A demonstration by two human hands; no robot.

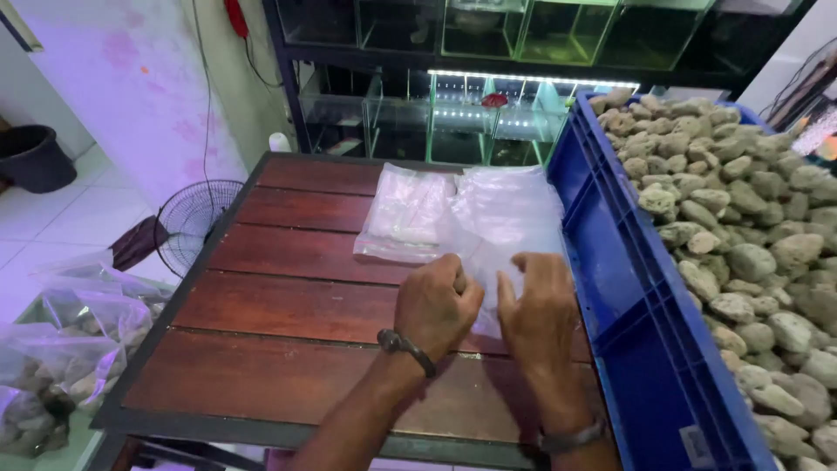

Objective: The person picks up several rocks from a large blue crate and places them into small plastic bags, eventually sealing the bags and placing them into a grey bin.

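Note:
My left hand (436,307) and my right hand (540,307) rest side by side on a dark red slatted table (288,262). Both pinch the near edge of a clear plastic bag (501,222) that lies flat in front of them. A stack of more clear plastic bags (403,214) lies just beyond, to the left of it. Each wrist wears a band.
A blue plastic crate (628,288) heaped with pale rough stones (741,218) stands against the table's right side. Bags filled with stones (70,349) sit on the floor at the left, beside a small floor fan (187,222). Glass tanks (462,105) line a rack behind the table.

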